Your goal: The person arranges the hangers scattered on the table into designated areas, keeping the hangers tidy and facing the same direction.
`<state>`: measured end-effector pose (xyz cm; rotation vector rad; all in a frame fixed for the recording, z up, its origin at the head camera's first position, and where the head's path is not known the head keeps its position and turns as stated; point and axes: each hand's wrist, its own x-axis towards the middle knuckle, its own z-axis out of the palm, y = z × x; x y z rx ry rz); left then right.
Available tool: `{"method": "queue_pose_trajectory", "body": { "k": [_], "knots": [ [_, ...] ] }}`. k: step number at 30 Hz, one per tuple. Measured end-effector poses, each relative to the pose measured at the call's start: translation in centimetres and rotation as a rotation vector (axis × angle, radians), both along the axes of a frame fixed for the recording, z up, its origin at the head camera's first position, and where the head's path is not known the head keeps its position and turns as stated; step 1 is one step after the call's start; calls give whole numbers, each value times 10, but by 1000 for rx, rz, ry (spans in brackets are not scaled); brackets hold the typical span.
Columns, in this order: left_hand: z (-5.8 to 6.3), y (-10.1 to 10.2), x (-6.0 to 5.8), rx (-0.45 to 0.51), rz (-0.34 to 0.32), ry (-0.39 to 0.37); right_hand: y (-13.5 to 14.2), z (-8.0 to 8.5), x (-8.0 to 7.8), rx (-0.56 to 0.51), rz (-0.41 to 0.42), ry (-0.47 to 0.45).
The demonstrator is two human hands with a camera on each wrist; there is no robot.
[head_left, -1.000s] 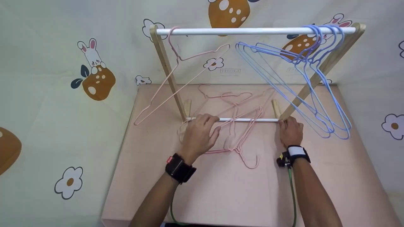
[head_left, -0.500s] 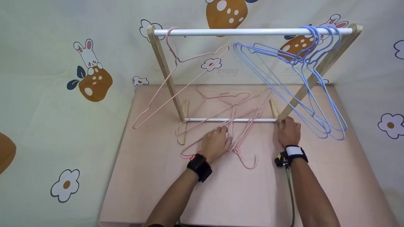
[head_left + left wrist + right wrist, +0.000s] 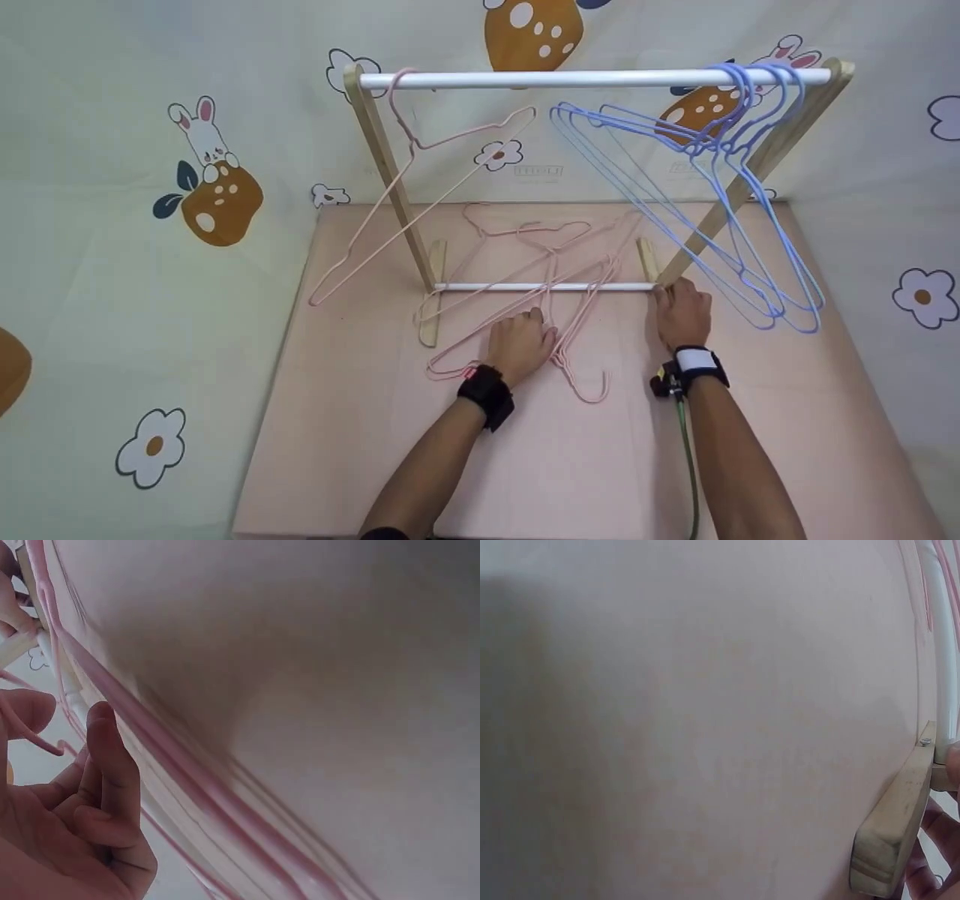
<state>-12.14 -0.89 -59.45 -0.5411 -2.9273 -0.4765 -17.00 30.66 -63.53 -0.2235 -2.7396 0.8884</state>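
Before the clothes rack (image 3: pixel 562 79), the left hand (image 3: pixel 521 347), loosely parted, has reached unhung pink hangers (image 3: pixel 139 717); the right hand (image 3: pixel 684 311) grips the rack's foot (image 3: pixel 896 821).

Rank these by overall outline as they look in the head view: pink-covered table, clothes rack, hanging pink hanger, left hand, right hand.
1. Pink-covered table
2. Clothes rack
3. Hanging pink hanger
Last: left hand and right hand, which look too alike in size to rank.
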Motion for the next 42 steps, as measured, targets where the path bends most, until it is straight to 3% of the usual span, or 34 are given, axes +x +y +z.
{"method": "queue_pose_trajectory", "body": {
  "k": [9, 16, 21, 30, 42],
  "knots": [
    [-1, 5, 1, -1, -4, 25, 0, -1, -1, 12, 8, -3],
    [4, -4, 2, -20, -28, 63, -2, 5, 1, -8, -10, -37],
    [13, -19, 6, -54, -25, 113, -4, 8, 2, -14, -4, -38],
    [28, -50, 13, -22, -53, 240, -5, 10, 4, -15, 14, -3],
    [48, -92, 24, 21, -73, 375, -4, 7, 3, -10, -13, -60]
  ]
}}
